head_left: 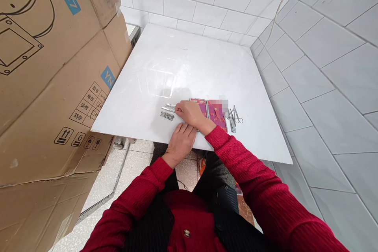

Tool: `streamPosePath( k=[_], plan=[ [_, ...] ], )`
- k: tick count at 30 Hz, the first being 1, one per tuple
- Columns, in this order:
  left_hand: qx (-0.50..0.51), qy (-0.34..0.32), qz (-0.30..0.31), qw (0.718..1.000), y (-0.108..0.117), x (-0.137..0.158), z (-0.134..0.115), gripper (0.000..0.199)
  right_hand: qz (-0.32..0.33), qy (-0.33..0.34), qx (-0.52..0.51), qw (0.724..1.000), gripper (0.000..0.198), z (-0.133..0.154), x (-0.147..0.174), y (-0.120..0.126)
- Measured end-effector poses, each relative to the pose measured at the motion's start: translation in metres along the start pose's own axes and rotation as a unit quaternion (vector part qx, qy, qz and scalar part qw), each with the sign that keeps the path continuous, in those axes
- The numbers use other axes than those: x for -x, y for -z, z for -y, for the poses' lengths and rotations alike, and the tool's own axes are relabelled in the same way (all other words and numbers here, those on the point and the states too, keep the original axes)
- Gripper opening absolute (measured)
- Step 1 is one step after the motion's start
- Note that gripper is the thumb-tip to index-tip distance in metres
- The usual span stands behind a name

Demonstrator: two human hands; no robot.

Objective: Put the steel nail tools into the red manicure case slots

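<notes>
My right hand (190, 112) reaches leftward across the manicure case, its fingertips pinched at the ends of some slim metal tools (169, 106). Whether one of them is in the pinch is hidden. Just below these lies a small patterned metal piece (167, 115), too small to name. Beneath my right wrist, my left hand (182, 141) rests at the table's front edge, fingers stretched out and nothing visible in it. The manicure case (217, 113) lies open, red and purple inside, partly covered by my right hand. To its right are small scissors (237, 118) and other metal tools (232, 125).
The white table (212, 67) has a glossy top that reflects light. A large cardboard box (56, 98) stands close along its left side. Tiled walls (330, 75) border the back and right, with a thin cable (276, 15) in the corner.
</notes>
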State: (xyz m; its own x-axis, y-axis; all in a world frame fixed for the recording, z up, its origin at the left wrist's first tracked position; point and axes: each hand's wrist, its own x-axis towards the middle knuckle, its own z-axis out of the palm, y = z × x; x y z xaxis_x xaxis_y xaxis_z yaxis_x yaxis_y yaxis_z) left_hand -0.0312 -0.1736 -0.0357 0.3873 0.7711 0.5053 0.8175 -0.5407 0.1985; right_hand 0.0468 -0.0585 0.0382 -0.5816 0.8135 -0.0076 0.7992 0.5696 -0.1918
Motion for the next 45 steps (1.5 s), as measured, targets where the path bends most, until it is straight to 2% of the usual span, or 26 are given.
streamPosePath(
  k=[5, 10, 15, 22, 33, 37, 45],
  plan=[
    [0.008, 0.001, 0.006, 1.000, -0.001, 0.001, 0.000, 0.029, 0.003, -0.025, 0.005, 1.000, 0.023, -0.002, 0.001, -0.001],
    [0.010, 0.001, 0.001, 1.000, -0.001, 0.001, 0.000, 0.029, 0.001, -0.017, 0.028, 0.999, 0.024, -0.003, 0.000, -0.003],
    [-0.005, -0.002, -0.004, 1.000, 0.000, 0.001, 0.000, 0.027, -0.016, 0.019, 0.083, 0.996, 0.023, -0.007, -0.001, -0.012],
    [-0.008, -0.002, 0.010, 1.000, 0.002, 0.000, -0.001, 0.024, -0.029, 0.081, 0.096, 0.992, 0.020, -0.012, 0.005, -0.014],
    [-0.022, -0.006, -0.020, 1.000, 0.001, 0.001, -0.001, 0.027, -0.011, 0.024, 0.035, 0.999, 0.027, -0.011, 0.011, 0.001],
    [-0.027, -0.006, -0.017, 0.999, 0.001, 0.000, -0.001, 0.027, -0.002, 0.028, 0.057, 0.998, 0.029, -0.010, 0.004, 0.004],
    [-0.023, -0.003, -0.012, 1.000, 0.000, 0.002, -0.001, 0.028, 0.061, 0.042, 0.135, 0.988, 0.031, 0.003, -0.015, 0.011]
  ],
)
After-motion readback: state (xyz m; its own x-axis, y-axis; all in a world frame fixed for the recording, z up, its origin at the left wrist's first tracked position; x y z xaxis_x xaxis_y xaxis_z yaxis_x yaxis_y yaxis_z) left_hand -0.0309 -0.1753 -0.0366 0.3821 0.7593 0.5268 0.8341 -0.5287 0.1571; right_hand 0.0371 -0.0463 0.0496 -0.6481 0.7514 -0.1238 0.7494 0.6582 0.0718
